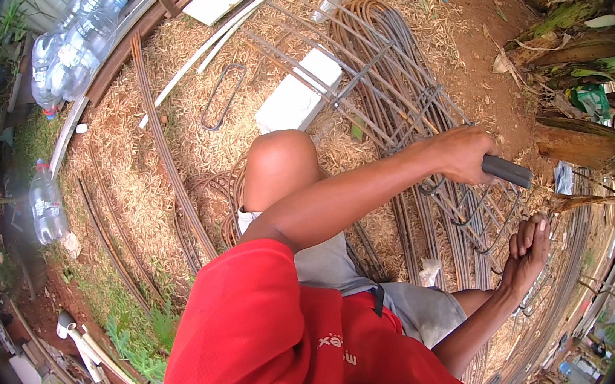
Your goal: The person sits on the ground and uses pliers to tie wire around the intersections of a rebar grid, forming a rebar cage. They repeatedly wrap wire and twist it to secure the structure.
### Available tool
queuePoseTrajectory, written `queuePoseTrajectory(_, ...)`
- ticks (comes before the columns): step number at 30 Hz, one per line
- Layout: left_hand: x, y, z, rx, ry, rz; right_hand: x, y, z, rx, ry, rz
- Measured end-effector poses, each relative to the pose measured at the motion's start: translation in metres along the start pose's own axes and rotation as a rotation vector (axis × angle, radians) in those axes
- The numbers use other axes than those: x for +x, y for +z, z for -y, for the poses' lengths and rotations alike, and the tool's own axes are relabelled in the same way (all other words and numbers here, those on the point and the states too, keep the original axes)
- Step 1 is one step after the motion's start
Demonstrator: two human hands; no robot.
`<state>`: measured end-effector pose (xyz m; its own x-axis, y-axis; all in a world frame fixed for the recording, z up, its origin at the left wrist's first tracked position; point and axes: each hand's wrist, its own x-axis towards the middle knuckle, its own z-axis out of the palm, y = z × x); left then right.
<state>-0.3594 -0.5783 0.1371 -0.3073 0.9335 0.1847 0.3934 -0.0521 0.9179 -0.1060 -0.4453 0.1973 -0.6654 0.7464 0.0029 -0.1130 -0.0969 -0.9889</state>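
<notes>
My left hand (pixel 468 156) reaches across to the right and is closed round a tool with two black handles (pixel 506 171). Its working end is hidden by the hand. Under and beside this hand lies a cage of steel rebar (pixel 388 99), long bars crossed by bent stirrups. Lower right, my right hand (pixel 525 254) has its fingers curled together near the cage's near end. Whether anything thin is pinched in it cannot be made out. A loose rectangular stirrup (pixel 224 97) rests on the straw to the left.
Beyond my knee is a white plastic container (pixel 299 91), partly behind rebar. Coiled rods (pixel 371 18) lie under the cage. Long bars (pixel 157 133) and white pipes (pixel 228 30) cross the straw-covered ground. Clear bottles (pixel 76 59) stand far left; banana-like plants (pixel 572 48) border the right.
</notes>
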Motion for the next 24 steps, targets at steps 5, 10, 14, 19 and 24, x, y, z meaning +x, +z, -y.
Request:
queuePoseTrajectory(5,0.000,0.014,-0.002,-0.010,0.075,0.091,-0.015,0.011,-0.053,-1.070,0.484,0.377)
queuePoseTrajectory(10,-0.001,0.006,0.004,0.088,-0.020,0.100,-0.027,-0.015,-0.013,-0.060,0.269,0.562)
queuePoseTrajectory(14,0.001,0.009,-0.004,-0.038,0.005,0.167,-0.004,-0.011,-0.019,-0.655,0.162,-0.242)
queuePoseTrajectory(19,-0.005,0.019,-0.003,0.136,0.021,0.231,-0.055,-0.013,-0.056,-0.575,0.780,0.864)
queuePoseTrajectory(24,-0.006,0.014,-0.008,0.038,-0.003,0.143,-0.027,-0.034,-0.011,0.004,0.199,-0.022)
